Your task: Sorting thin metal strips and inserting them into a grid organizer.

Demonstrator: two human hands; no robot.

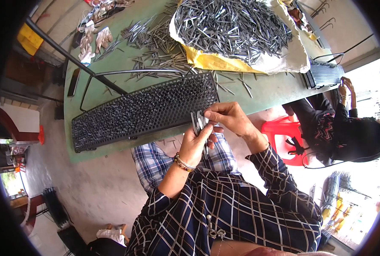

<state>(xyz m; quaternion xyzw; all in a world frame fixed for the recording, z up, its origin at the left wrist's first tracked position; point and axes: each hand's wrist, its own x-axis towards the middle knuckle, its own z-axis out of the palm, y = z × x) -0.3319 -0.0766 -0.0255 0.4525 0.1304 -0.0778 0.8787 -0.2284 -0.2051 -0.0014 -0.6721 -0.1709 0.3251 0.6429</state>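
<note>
Okay, left hand (193, 144): mid-frame, wrapped around a bundle of slim metal strips (200, 123), which stand roughly up-and-down in the frame
right hand (231, 120): just right of that, thumb and finger pinching at the bundle's upper end; can't tell how many strips it's got
black holed tray (194, 94): up and left of both hands, long axis running from left of frame up toward upper middle, so the bundle sits crosswise to it
nearest bit: the tray's right end, barer-looking holes, right fingertips just beside it; left hand a touch lower
yellow-and-white sack (219, 62): farther off, upper middle, heaped with more strips
</note>
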